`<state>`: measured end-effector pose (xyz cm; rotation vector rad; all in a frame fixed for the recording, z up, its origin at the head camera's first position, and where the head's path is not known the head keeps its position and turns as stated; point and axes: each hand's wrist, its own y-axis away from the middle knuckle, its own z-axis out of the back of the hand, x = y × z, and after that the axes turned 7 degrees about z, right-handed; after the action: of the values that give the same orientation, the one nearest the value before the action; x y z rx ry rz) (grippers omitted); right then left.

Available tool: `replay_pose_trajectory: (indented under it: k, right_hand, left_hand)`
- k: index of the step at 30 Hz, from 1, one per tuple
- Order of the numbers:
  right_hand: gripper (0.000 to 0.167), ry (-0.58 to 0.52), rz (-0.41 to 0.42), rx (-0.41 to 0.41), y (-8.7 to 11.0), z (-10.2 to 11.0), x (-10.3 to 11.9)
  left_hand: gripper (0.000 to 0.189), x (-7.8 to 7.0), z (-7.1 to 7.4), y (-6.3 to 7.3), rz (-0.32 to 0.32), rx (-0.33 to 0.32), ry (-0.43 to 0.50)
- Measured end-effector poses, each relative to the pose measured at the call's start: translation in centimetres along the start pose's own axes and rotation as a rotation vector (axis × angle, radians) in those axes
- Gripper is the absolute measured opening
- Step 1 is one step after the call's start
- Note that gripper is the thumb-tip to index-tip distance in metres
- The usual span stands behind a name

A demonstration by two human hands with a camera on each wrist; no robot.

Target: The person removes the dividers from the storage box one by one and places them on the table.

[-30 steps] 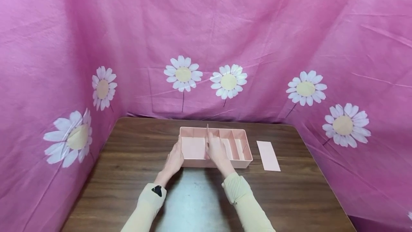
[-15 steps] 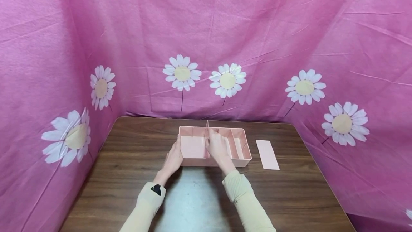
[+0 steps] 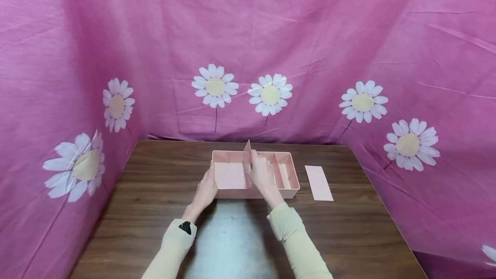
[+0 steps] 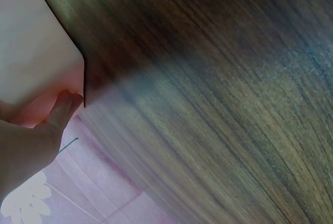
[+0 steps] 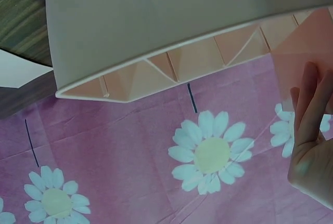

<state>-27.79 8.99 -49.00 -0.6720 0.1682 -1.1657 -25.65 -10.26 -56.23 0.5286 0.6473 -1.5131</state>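
Observation:
A long pale pink organizer box (image 3: 236, 193) lies across the table, its right part split by upright dividers (image 3: 280, 170). My left hand (image 3: 205, 189) rests against the box's left end; in the left wrist view its extended fingers (image 4: 61, 110) touch the end wall. Above the box's middle, my right hand (image 3: 262, 175) pinches a flat pink divider panel (image 3: 247, 148) between thumb and fingers. This panel stands upright and juts over the rim, its lower part inside the box. The right wrist view shows the panel (image 5: 296, 52) above the rim, beside the fingers.
A loose flat pale pink panel (image 3: 319, 183) lies on the wooden table (image 3: 360, 227) to the right of the box. A pink curtain (image 3: 248, 20) with daisies hangs close behind the table and along both sides.
The divider panel in my right hand has risen higher out of the box and turned slightly. My left hand keeps its place at the box's left end. The head view has shifted a little.

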Motion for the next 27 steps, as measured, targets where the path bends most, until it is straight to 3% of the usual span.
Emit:
replay_pose_trajectory:
  k: [4, 10, 19, 27]
  right_hand:
    - [0.036, -0.016, -0.059, 0.023, 0.1, 0.9, -0.2]
    - [0.038, -0.016, -0.076, -0.037, 0.3, 2.4, -0.4]
    - [0.037, -0.012, -0.033, -0.136, 0.8, 5.0, -1.4]
    - [0.036, -0.023, -0.152, -0.206, 2.8, 8.5, -4.3]
  left_hand:
    - [0.059, -0.1, -0.2, 0.0, -0.003, 0.007, -0.008]
    - [0.060, 0.1, 0.0, -0.1, -0.021, 0.002, -0.018]
    - [0.060, 0.5, 0.4, -0.1, 0.002, 0.026, -0.027]
    - [0.058, 0.5, 0.3, -0.3, -0.004, 0.052, -0.029]
